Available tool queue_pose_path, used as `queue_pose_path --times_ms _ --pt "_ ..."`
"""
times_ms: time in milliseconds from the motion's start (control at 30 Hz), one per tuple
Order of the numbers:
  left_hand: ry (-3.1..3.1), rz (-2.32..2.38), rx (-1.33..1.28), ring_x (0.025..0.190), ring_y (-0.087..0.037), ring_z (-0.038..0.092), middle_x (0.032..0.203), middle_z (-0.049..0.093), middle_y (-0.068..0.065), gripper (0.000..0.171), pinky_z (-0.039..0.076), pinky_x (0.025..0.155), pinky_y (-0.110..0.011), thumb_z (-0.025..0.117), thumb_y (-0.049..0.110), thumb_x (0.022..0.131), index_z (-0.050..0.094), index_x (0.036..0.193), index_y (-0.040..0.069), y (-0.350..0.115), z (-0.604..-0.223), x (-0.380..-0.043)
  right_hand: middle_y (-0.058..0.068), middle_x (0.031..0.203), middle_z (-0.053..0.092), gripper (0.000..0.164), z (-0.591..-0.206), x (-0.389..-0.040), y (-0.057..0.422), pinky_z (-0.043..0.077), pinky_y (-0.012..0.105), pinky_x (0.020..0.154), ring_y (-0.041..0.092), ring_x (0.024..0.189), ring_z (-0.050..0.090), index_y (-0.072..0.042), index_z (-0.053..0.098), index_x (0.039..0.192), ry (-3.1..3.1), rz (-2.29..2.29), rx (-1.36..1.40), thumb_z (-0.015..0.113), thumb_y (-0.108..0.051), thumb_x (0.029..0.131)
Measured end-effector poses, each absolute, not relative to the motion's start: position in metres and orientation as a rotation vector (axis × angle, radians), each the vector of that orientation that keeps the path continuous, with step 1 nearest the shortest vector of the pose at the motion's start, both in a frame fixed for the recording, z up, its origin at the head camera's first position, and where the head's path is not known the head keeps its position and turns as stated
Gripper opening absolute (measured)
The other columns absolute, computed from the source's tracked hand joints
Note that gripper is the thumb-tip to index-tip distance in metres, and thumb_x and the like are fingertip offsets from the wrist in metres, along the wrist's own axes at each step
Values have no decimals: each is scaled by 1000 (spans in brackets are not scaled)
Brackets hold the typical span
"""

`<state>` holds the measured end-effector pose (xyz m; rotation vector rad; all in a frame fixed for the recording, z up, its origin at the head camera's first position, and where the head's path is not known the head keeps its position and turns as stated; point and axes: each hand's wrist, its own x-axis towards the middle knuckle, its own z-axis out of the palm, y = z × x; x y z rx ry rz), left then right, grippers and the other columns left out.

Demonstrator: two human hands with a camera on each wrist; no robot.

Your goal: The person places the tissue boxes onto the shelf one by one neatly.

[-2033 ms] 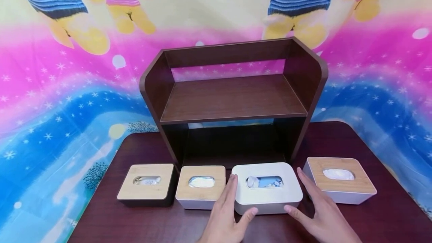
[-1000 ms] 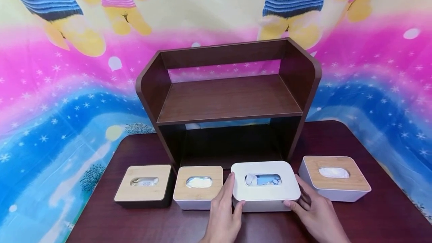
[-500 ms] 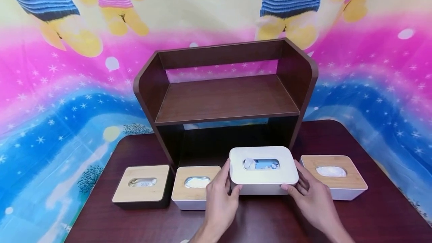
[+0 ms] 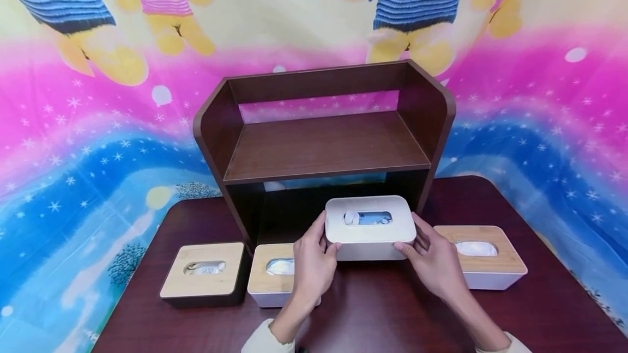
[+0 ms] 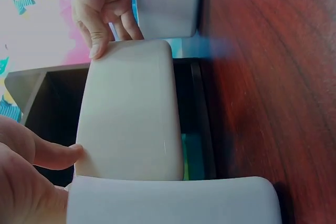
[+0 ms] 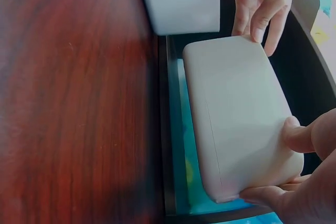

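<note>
Both hands hold a white tissue box (image 4: 370, 233) raised above the table, in front of the shelf's lower opening. My left hand (image 4: 314, 257) grips its left end, thumb on the front face. At the opposite end, my right hand (image 4: 434, 260) grips it the same way. Through the slot in its lid a blue-and-white tissue pack shows. The wrist views look at the box's plain side, the white tissue box (image 5: 128, 111) in the left one and the white tissue box (image 6: 239, 114) in the right one. Fingers behind the box are partly hidden.
A dark brown two-tier shelf (image 4: 326, 143) stands at the back of the reddish-brown table (image 4: 363, 315). Three wood-topped tissue boxes sit on the table: a black-sided box (image 4: 203, 274) at left, a white-sided box (image 4: 270, 277) partly behind my left hand, another white-sided box (image 4: 483, 257) at right.
My hands closed on the ends of the white tissue box, lifted it off the table and moved it forward and slightly left, toward the shelf. The other boxes stayed put.
</note>
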<state>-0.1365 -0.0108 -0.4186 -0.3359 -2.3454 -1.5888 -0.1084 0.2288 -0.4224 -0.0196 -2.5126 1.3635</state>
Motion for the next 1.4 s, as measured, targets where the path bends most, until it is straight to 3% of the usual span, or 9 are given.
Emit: queue_pose_path --times_ms 200,433,533,633,733,833,1100,1400 --pt "-2376 -1497 -294 114 -27 72 148 66 -22 67 65 90 -36 79 -13 88 57 151 -4 -9 -420 -148 34 159 48 77 -426 -123 228 53 44 101 46 140 57 6 40 162 -2518 1392 -40 79 -5 97" --pt "-2391 -1495 -244 87 -19 64 140 71 -19 65 53 72 -22 78 -13 88 60 150 -1 -6 -424 -157 30 165 43 75 -432 -134 226 51 43 106 44 147 51 4 38 164 -2489 1504 -87 76 -5 99" --pt "-2383 -1496 -243 81 -19 59 135 73 -20 65 49 68 -22 77 -16 87 61 148 -1 -5 -425 -161 29 165 43 75 -434 -138 225 50 43 106 42 147 50 2 38 164 -2478 1525 -104 75 -7 100" --pt "-2388 -1493 -238 86 -21 64 137 72 -20 65 54 72 -25 76 -16 87 61 148 -1 -4 -425 -165 28 166 42 75 -436 -141 225 50 43 107 42 148 49 1 36 165 -2471 1540 -114 75 -8 101" --pt "-2392 -1488 -234 100 -27 70 141 71 -20 63 63 85 -36 76 -15 88 62 148 -1 -3 -426 -168 27 167 41 76 -438 -144 224 49 43 108 42 149 48 -1 36 166 -2456 1558 -124 74 -8 102" --pt "-2391 -1485 -234 110 -30 72 143 70 -20 62 64 93 -46 76 -15 89 63 147 -1 -2 -427 -171 26 168 40 76 -439 -147 223 48 42 109 41 151 46 -3 34 167 -2446 1580 -137 73 -9 102" --pt "-2425 -1476 -209 108 -30 72 143 70 -18 60 65 92 -44 75 -13 89 64 147 2 -1 -426 -175 25 169 39 74 -445 -153 221 47 39 109 39 152 45 -5 34 168 -2428 1591 -145 70 -7 104" --pt "-2463 -1435 -188 129 -35 69 144 70 -19 59 59 108 -50 76 -13 89 65 145 1 1 -424 -180 25 169 39 72 -450 -159 220 45 40 114 37 153 44 -6 34 168 -2446 1601 -189 68 -7 105"
